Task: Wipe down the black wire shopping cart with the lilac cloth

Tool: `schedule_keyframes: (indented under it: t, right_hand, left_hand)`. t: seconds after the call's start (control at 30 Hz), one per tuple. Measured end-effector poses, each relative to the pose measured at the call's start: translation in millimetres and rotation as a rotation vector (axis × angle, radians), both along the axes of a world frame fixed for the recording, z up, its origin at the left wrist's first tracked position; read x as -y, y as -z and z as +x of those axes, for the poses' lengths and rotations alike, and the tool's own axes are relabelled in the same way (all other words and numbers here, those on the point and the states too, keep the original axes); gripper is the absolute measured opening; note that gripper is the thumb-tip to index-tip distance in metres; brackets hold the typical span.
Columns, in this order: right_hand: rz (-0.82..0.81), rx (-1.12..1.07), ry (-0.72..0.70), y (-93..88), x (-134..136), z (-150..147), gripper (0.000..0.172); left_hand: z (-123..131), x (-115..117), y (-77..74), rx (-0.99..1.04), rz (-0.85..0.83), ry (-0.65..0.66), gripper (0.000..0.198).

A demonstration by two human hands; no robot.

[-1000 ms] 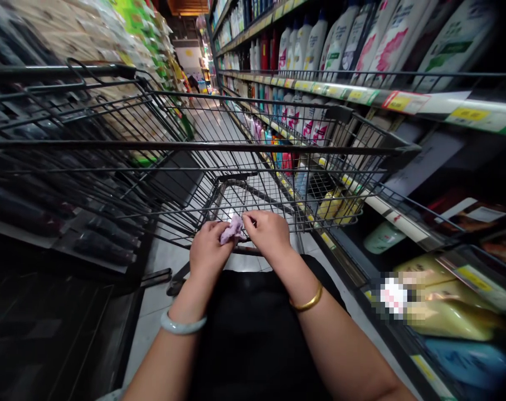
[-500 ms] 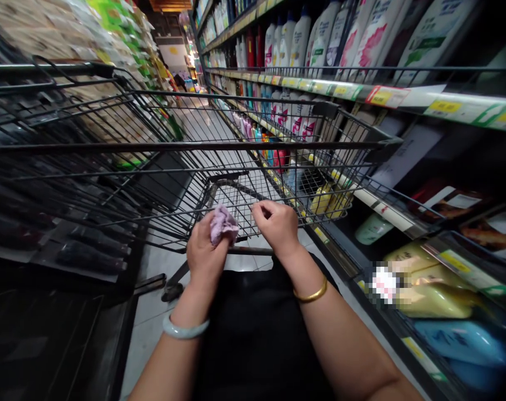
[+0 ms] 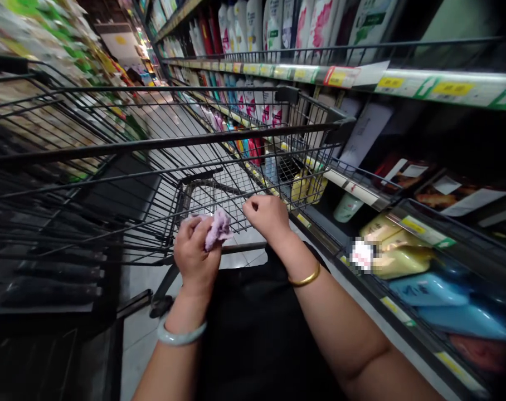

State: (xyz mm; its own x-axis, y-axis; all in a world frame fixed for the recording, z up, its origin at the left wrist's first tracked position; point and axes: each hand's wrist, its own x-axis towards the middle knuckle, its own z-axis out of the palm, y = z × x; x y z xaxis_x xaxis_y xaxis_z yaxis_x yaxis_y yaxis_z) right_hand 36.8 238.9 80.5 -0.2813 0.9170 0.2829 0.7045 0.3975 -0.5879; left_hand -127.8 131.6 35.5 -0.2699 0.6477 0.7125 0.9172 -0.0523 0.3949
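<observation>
Two hands: at the near end of the shopping cart [image 3: 194,140].
Left hand [image 3: 193,255]: fingers gripping a crumpled lilac cloth [image 3: 218,227], just off the wire.
Right hand [image 3: 267,214]: fingers curled shut, seemingly empty, beside it.
Progress: cloth bunched, not touching the cart.

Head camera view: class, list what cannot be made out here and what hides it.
Head view:
Crumpled lilac cloth: lower part hidden inside the left hand.
Right hand: closed fist hides whether it holds anything.
Yellow shelf price labels: too small and blurred to read.
Yellow pouch: label covered by a pixelated patch.
</observation>
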Motion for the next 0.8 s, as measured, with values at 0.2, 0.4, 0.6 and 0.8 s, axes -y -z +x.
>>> schedule_keyframes:
  t: [0.2, 0.4, 0.6, 0.8]
  right_hand:
    - [0.044, -0.051, 0.072, 1.9, -3, 11, 0.038]
    - [-0.019, 0.020, -0.041, 7.2, -3, 10, 0.034]
    - [-0.039, 0.009, -0.071, 9.7, -7, 10, 0.036]
    - [-0.009, 0.007, -0.080, 10.1, -6, 11, 0.035]
  left_hand:
    - [13, -9, 3.8, -0.045, -0.301, 0.019, 0.032]
    - [18, -14, 4.5, -0.035, 0.120, 0.057, 0.033]
    - [28, -21, 10.9, -0.065, -0.267, 0.107, 0.032]
    - [25, -22, 10.5, -0.062, 0.089, 0.118, 0.031]
